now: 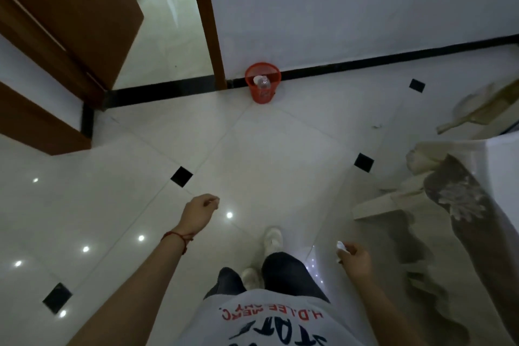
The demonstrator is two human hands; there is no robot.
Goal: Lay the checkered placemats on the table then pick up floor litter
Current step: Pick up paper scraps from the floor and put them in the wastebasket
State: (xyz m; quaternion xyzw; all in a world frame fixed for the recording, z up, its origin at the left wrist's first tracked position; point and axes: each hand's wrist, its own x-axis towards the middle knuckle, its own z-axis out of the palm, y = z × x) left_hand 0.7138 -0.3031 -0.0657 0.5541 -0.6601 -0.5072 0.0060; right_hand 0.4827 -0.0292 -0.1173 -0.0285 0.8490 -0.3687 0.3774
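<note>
Holding a small white scrap (pixel 340 246) in pinched fingers, the right hand (pixel 356 259) is ready to drop it; the left hand (pixel 200 213) is curled too, maybe round a tiny bit, but I cannot tell; the red bin (pixel 262 82) stands ahead by the wall, so litter goes there.

From my remote seat, the floor tiles (pixel 252 149) look like glossy polished stone or ceramic, mirroring ceiling lights at 8 o'clock. The waste basket (pixel 262 83) at 12 o'clock is red plastic mesh, with a clear plastic bottle (pixel 263 84) inside. The door (pixel 64 17) at 10 o'clock is smooth brown wood. The wall (pixel 351 3) is matt white. My right hand (pixel 355 258) pinches crumpled white paper (pixel 340 247).
</note>
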